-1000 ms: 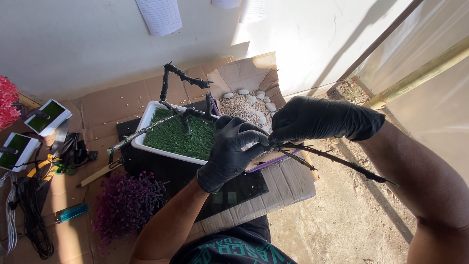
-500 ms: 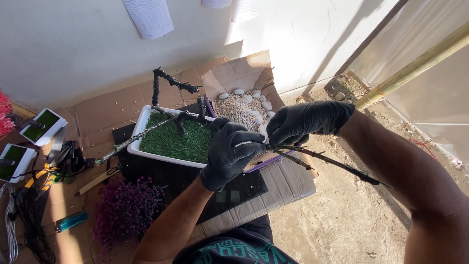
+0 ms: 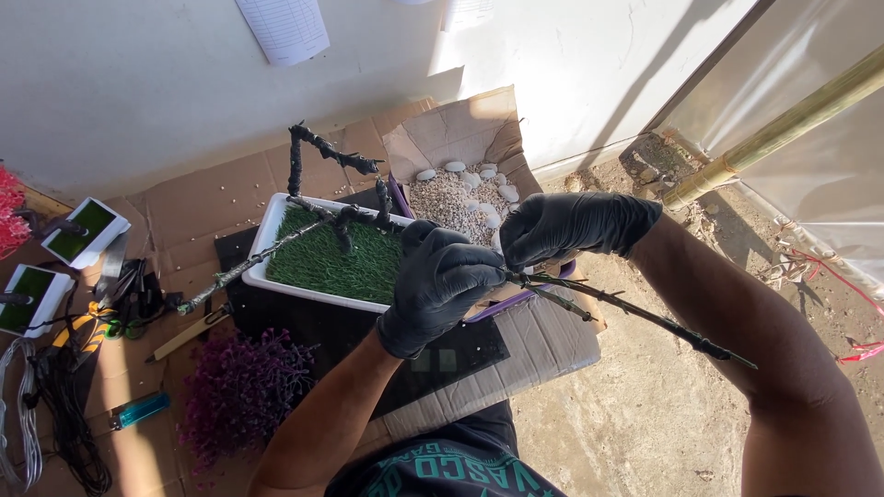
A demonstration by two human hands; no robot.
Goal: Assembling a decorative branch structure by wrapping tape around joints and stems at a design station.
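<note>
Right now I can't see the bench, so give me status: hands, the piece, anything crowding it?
Left hand and right hand, black-gloved, both gripping dark twig branch. Branch tip sticks out right, over the ground. White tray of fake grass and pebble box just beyond the hands.

A: Left hand (image 3: 440,283), head view?
B: Black glove, fingers curled into a closed grip, knuckles up. Bare forearm rises from the near edge, slanting right toward the centre.

A: Right hand (image 3: 564,226)?
B: Black glove too, fingers bent and pinched shut, fingertips pointing left. Bare forearm enters from the near right corner, angled up and left.

A: Spacing?
B: Hands just beside each other, right slightly farther; whether they touch, cannot tell.
</note>
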